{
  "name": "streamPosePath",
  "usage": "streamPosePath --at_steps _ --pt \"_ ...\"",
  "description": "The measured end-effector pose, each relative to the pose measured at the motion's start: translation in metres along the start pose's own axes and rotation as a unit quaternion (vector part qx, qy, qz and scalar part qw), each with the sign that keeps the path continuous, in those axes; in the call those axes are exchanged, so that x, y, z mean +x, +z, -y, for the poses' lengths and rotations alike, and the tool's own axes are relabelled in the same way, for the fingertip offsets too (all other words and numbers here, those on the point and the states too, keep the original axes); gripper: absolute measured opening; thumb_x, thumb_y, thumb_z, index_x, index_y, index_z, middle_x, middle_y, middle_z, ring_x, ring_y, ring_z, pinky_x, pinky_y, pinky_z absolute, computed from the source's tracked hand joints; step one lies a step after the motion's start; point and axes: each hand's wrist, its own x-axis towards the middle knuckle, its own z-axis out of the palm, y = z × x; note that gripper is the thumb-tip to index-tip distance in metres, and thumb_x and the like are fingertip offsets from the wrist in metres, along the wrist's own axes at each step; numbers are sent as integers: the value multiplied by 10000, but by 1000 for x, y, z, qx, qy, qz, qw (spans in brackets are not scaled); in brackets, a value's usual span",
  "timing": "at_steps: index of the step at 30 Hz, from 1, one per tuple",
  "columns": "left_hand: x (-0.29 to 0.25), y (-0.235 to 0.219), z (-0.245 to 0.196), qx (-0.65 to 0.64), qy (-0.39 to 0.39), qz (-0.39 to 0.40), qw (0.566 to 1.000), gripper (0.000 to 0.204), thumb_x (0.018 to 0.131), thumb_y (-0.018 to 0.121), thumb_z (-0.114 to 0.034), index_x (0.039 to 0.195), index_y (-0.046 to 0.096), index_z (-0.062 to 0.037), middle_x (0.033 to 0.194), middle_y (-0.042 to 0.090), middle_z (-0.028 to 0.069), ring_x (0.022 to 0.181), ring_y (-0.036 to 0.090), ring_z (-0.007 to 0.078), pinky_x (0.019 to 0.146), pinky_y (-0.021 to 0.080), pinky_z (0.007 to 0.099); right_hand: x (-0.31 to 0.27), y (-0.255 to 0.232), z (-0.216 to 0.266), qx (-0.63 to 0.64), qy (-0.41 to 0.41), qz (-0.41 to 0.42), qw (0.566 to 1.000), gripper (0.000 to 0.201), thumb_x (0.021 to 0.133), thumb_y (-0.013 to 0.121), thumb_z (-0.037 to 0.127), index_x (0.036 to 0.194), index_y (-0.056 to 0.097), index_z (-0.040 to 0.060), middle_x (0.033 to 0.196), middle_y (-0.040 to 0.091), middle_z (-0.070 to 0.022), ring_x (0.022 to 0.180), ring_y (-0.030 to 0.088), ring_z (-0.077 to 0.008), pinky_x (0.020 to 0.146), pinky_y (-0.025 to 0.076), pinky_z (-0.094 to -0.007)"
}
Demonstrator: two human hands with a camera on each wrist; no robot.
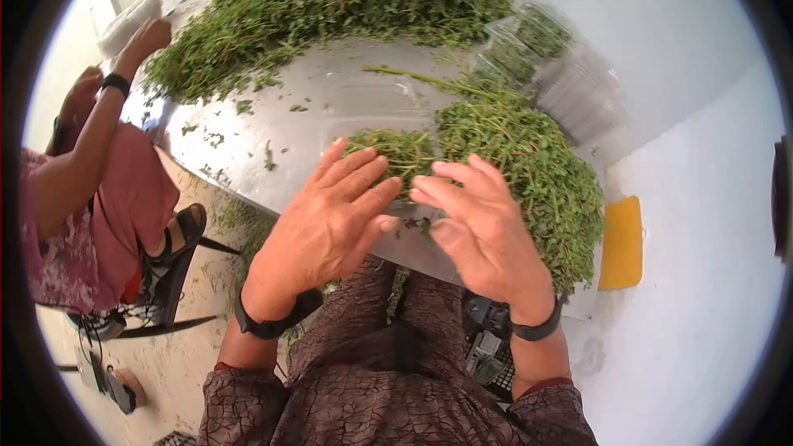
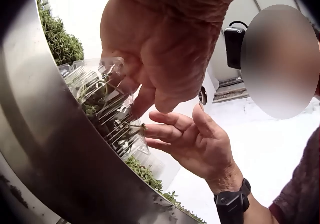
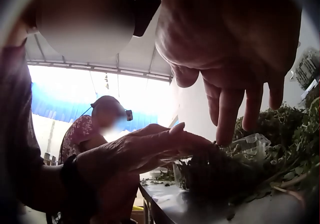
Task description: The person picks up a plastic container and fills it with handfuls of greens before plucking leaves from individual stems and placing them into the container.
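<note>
The clear plastic clamshell [image 2: 107, 109], stuffed with green sprigs, sits at the near edge of the shiny metal tabletop [image 1: 273, 128], under both hands and just beside the smaller heap of herbs [image 1: 529, 173]. Going left to right in the head view: a second person [image 1: 91, 190] in a pink patterned dress sits at the tabletop's left side, one hand up near a white packet [image 1: 128, 23]; past them lies sandy floor with sandals and cables. The large heap of herbs [image 1: 330, 0] covers the far part of the tabletop, with loose leaves scattered across the bare metal. The left hand [image 1: 326, 219] lies flat with fingers straight and spread, fingertips on the clamshell's greens, gripping nothing. The right hand [image 1: 483, 227] is likewise open, fingers extended and pressing down on the same spot. Two hands, two herb heaps. Right of them a stack of clear clamshells [image 1: 545, 58] stands against the white wall [image 1: 702, 223]; there seem to be several, but their edges blur together and I cannot count them. A yellow object [image 1: 621, 241] hangs past the tabletop's right end, its nature unclear. In the head view the clamshell is almost wholly hidden by the hands; the left wrist view shows its ribbed lid.
</note>
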Motion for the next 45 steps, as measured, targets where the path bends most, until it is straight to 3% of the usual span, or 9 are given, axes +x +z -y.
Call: streamPosePath --at_steps 5,12,16,19,22,24,29,38,45 --pt "3 2 1 30 -5 3 1000 347 882 579 -198 1165 620 -2 1238 592 190 1246 501 370 1132 293 525 9 17 2 -57 -7 -29 998 341 908 604 261 1044 636 -51 854 667 -224 1084 561 -409 1055 309 -580" --pt "4 4 1 36 -12 -12 999 336 827 610 -123 1135 628 9 1241 601 197 1242 510 369 1125 309 519 6 23 -9 -48 -25 -56 997 281 901 611 246 1008 657 -10 837 657 -190 1010 587 -363 1038 335 -558" --pt "-3 -1 -4 33 19 -101 994 386 722 690 -13 1101 622 13 1257 592 181 1236 521 368 1091 365 523 -7 -27 -4 -114 111 -82 984 242 838 683 186 1004 640 16 831 660 -159 879 632 -334 833 470 -468" --pt "-15 -1 -8 -5 33 -152 988 372 692 683 38 1061 636 23 1215 616 171 1194 558 372 1045 421 520 -27 -47 -21 -199 176 -116 957 238 807 716 191 922 627 2 823 654 -165 807 639 -326 684 480 -426" --pt "-24 6 -16 -19 39 -187 982 284 692 666 50 975 649 29 1136 650 170 1120 607 359 1007 460 510 -39 -55 -43 -321 230 -91 914 269 775 749 225 811 613 -4 741 634 -176 713 631 -339 602 464 -436" --pt "-29 14 -21 -61 48 -173 982 301 715 611 81 1004 656 11 1151 654 164 1123 610 363 1020 446 515 -39 -56 -50 -327 359 0 874 348 772 748 303 843 633 -17 669 609 -195 646 608 -386 607 470 -454" --pt "-30 24 -40 -61 76 -140 985 279 656 706 46 928 651 21 1060 658 146 1045 626 323 976 492 488 -45 -45 -73 -355 291 -35 888 282 697 732 180 568 545 12 551 520 -181 560 569 -383 534 443 -467" --pt "-37 32 -44 -80 74 -114 988 244 661 712 56 898 665 19 1044 658 132 1028 627 311 966 502 478 -50 -72 -64 -209 324 -179 905 96 732 577 77 673 637 29 648 613 -171 631 605 -368 603 478 -447" --pt "-37 37 -43 -91 66 -106 988 230 665 704 64 887 663 17 1030 660 131 1010 630 308 960 503 467 -53 -79 -54 -205 380 -108 896 132 774 670 160 842 698 50 719 665 -153 696 637 -357 672 502 -427"
